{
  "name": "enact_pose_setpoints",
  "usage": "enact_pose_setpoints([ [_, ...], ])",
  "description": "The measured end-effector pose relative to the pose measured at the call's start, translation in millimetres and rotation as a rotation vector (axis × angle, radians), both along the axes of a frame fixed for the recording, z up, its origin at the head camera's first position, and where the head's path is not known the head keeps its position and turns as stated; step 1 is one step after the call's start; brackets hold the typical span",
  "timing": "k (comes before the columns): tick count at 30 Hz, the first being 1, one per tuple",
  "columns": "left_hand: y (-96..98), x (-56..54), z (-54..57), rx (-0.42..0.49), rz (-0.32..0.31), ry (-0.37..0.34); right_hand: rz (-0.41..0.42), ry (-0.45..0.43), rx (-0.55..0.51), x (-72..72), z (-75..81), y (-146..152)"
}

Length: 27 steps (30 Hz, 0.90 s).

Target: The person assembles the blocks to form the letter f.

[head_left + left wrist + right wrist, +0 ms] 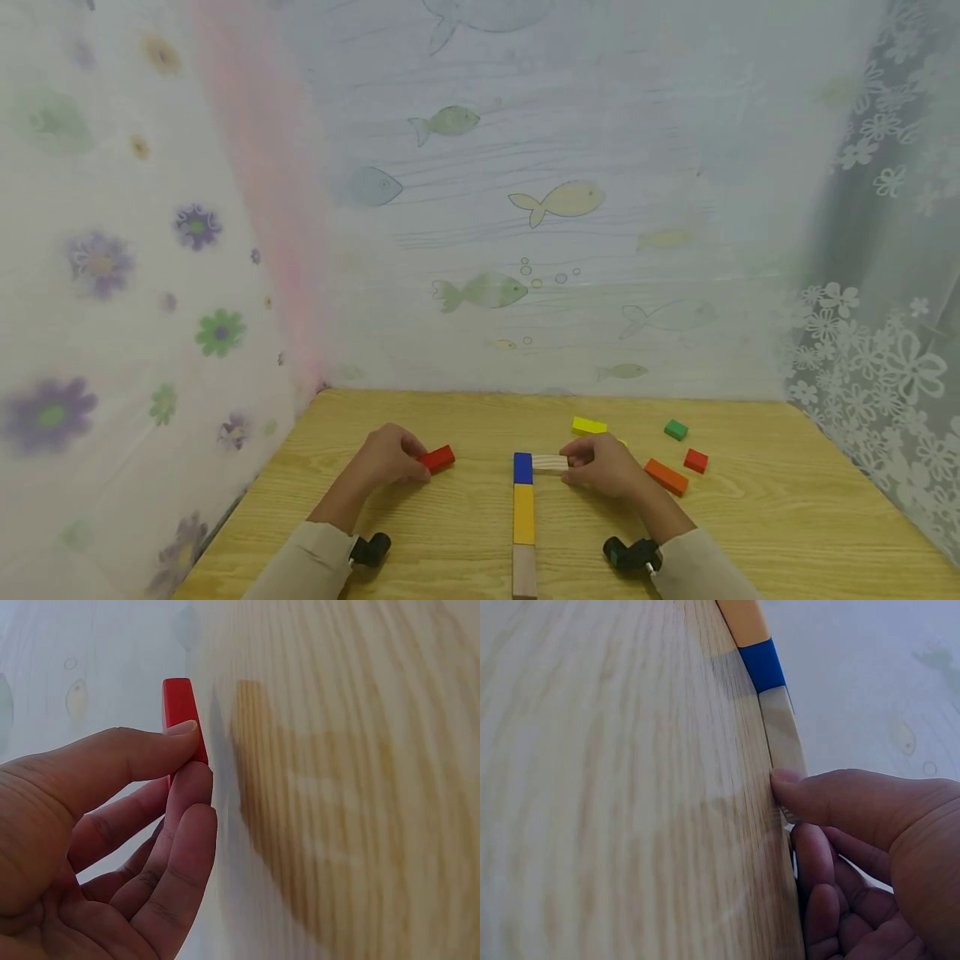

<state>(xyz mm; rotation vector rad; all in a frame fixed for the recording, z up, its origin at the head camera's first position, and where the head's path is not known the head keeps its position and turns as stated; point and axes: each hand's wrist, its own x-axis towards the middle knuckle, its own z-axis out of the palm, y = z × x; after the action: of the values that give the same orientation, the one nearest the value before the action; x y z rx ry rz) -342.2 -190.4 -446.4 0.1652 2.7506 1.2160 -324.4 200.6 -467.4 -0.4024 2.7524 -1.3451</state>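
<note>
My left hand (392, 454) pinches a red block (438, 459) between thumb and fingertips; in the left wrist view the red block (178, 705) sticks out past the thumb. With thumb and fingers my right hand (602, 467) grips the end of a plain wooden block (550, 462). That block's other end meets the side of a blue block (522, 468), at a right angle to a row. Below the blue block the row continues with a yellow-orange block (523, 514) and a bare wood block (524, 572). The right wrist view shows the plain block (781, 727) against the blue one.
To the right on the wooden table (450, 533) lie an orange block (666, 477), a small red block (696, 461) and a green block (676, 430). A yellow block (589, 426) lies behind my right hand, which partly hides another yellow piece. Patterned curtains (525, 250) hang behind the table.
</note>
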Motion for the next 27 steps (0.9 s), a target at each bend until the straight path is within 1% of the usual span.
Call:
enact_pose_setpoints([
  [6, 6.8, -2.8, 1.4, -0.015, -0.022, 0.017, -0.002, 0.0, 0.001, -1.7, -0.2, -0.2],
  [16, 21.5, -7.8, 5.7, -0.062, -0.09, 0.062, -0.033, -0.007, 0.019, -5.4, -5.0, 0.1],
  [20, 27.8, -9.4, 7.0, -0.054, -0.103, 0.063, -0.029, -0.006, 0.014, -6.1, -5.6, 0.5],
  [22, 30.2, -9.8, 6.7, -0.053, -0.11, 0.06, -0.028, -0.007, 0.013, -6.3, -5.9, 0.6],
  [27, 34.8, -11.1, 5.4, -0.08, -0.135, 0.081, -0.024, -0.006, 0.009, -6.6, -5.8, 0.5],
])
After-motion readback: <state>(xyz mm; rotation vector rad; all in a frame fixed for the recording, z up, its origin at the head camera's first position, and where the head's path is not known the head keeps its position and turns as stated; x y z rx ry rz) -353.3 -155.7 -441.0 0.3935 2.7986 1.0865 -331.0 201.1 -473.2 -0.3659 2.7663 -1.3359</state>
